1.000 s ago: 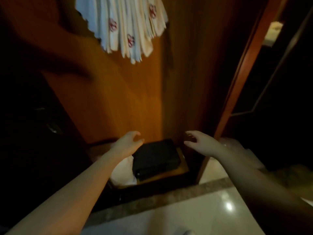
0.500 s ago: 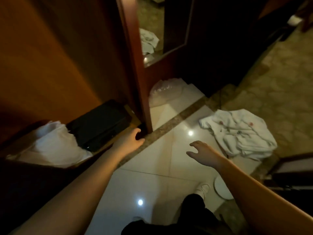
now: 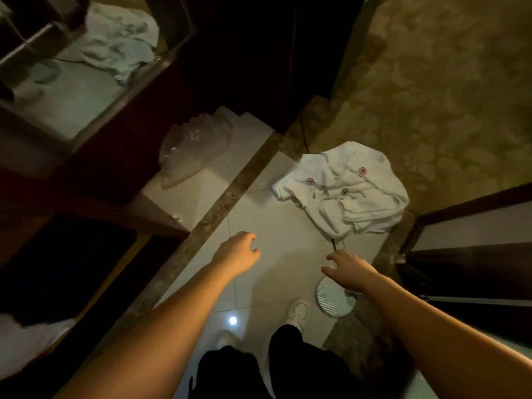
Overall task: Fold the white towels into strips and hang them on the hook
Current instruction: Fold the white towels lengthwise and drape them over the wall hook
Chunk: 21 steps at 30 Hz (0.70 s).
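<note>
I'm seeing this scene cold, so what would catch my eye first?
The heap of white towels on the pale floor, ahead and to the right, stands out most against the dark room. Next come the two bare hands, left hand and right hand, stretched out over the floor, both empty. A crumpled clear plastic bag lies to the left, beside the dark wooden cabinet.
</note>
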Motion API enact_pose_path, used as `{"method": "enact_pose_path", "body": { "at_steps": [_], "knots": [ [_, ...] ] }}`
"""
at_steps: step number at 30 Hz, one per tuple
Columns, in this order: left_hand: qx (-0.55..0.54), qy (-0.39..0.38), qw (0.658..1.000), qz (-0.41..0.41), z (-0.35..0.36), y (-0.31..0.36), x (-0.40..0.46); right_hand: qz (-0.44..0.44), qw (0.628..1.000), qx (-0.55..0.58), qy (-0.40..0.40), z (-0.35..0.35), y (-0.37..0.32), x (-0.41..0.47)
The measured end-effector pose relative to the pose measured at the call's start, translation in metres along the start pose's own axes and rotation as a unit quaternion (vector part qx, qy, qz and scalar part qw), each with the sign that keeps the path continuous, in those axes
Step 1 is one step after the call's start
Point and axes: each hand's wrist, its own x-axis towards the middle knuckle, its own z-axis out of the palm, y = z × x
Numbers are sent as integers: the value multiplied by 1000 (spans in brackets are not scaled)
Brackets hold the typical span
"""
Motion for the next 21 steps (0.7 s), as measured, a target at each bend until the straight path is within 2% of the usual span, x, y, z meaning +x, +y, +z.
{"method": "enact_pose_path", "body": {
  "at_steps": [11, 15, 21],
  "knots": [
    [72, -101, 991, 45, 18, 102, 214, 118, 984, 134, -27, -18, 118, 149],
    [82, -137, 985, 61, 51, 127, 316, 189, 951, 246, -21, -11, 160, 221],
    [71, -199, 975, 64, 128, 152, 464, 261, 906, 333, -23, 10, 224, 347]
  ]
}}
